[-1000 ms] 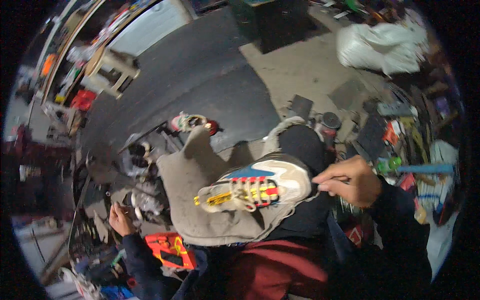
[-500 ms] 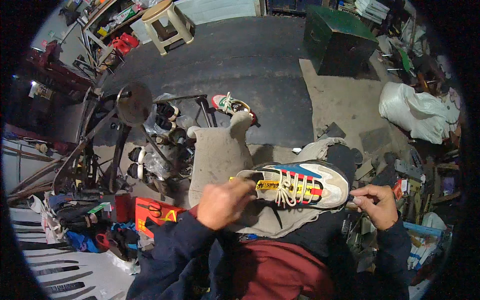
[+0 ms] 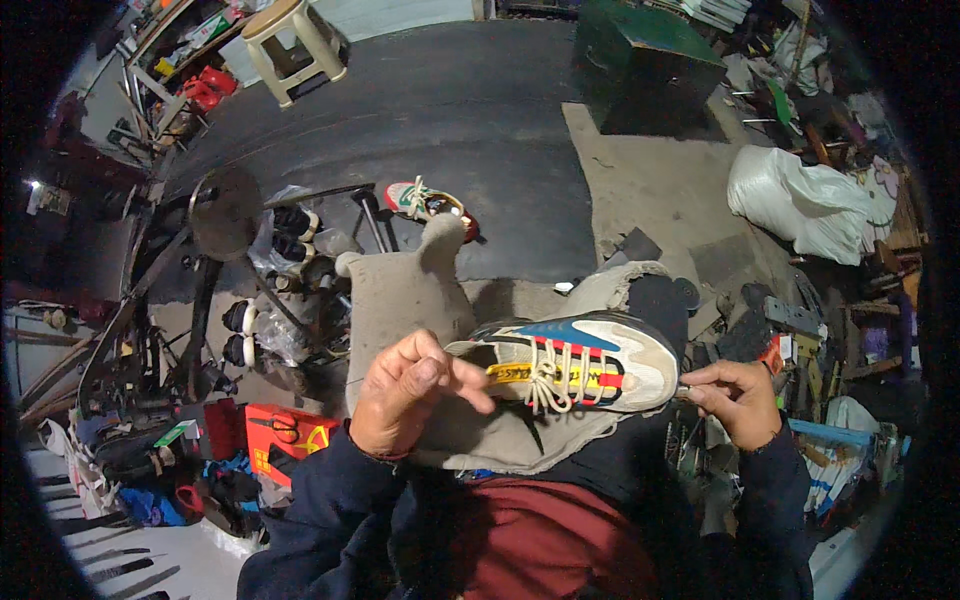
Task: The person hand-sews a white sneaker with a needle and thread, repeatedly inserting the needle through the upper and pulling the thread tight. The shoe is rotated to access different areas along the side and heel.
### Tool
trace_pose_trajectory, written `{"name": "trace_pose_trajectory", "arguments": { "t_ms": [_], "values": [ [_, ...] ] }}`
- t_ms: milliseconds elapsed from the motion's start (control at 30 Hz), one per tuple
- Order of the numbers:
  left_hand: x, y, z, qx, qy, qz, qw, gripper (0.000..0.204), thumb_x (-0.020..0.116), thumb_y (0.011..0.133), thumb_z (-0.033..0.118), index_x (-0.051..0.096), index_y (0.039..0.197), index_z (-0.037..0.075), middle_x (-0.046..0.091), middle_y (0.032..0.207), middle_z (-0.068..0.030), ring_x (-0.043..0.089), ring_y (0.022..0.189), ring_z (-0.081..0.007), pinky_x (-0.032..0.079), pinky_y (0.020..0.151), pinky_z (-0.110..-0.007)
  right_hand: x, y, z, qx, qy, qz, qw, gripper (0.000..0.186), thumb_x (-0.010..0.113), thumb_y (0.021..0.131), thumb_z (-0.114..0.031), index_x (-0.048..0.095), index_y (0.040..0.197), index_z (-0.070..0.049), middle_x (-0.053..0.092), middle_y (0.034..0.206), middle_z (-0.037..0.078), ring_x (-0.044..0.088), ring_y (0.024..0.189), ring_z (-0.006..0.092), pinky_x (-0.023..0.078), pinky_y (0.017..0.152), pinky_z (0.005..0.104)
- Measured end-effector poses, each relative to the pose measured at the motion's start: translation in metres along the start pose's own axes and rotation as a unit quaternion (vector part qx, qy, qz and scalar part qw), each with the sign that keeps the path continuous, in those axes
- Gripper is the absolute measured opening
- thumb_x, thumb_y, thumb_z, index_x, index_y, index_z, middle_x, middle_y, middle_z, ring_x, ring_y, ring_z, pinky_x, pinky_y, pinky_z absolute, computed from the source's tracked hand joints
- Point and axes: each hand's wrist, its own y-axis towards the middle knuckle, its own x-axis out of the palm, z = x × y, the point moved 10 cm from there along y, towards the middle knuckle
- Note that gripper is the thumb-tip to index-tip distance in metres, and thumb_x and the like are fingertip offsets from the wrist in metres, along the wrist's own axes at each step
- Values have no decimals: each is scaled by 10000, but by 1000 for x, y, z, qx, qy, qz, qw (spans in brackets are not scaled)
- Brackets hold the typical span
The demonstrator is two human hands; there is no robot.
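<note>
A beige sneaker (image 3: 628, 365) with blue, red and black parts, a yellow tongue and cream laces lies on the grey cloth (image 3: 470, 438) over my lap, its toe to the right. At the toe, my right hand (image 3: 738, 398) is closed in a pinch around something small that I cannot make out. My left hand (image 3: 405, 395) is raised beside the sneaker's heel opening, thumb and fingers apart, and I see nothing in it. A second shoe, red, white and green (image 3: 432, 205), lies on the dark mat beyond the cloth.
A black metal stand with a round plate (image 3: 225, 213) rises at the left, with several shoes near it. An orange box (image 3: 285, 440) with scissors (image 3: 275, 425) lies lower left. Farther off are a stool (image 3: 295, 50), a green chest (image 3: 640, 65) and a white sack (image 3: 800, 200).
My left hand has moved left off the heel end of the sneaker and its fingers have spread. My right hand keeps its pinch at the toe. The whole view has shifted slightly.
</note>
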Motion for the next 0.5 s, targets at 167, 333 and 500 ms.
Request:
{"name": "trace_pose_trajectory", "arguments": {
  "t_ms": [167, 333, 500],
  "values": [
    [-16, 12, -22, -85, 256, -24, 963, 213, 588, 1048, 231, 643, 1018, 27, 655, 982, -25, 579, 934, -110, 471, 860, -300, -3, 1, -1, 13, -75, -8, 997, 180, 753, 900, -67, 768, 1076, -33, 754, 876, 63, 674, 770, 101, 542, 707, 258],
    [10, 28, -72, -216, 183, -222, 933, 487, 577, 1038, 374, 583, 1330, -16, 618, 1273, -109, 545, 1185, -181, 393, 1055, -334, -2, 4, -11, -45, -72, -51, 995, 153, 755, 910, -86, 773, 1055, -43, 770, 935, 83, 707, 847, 116, 559, 778, 268],
    [48, 47, -115, -310, -4, -248, 918, 875, 767, 857, 359, 364, 1534, -22, 510, 1501, -209, 524, 1366, -339, 380, 1166, -462, 2, 13, -5, 1, -38, -92, 995, 165, 776, 908, -113, 770, 1037, -11, 762, 909, 50, 656, 817, 51, 541, 749, 236]
  ]
}}
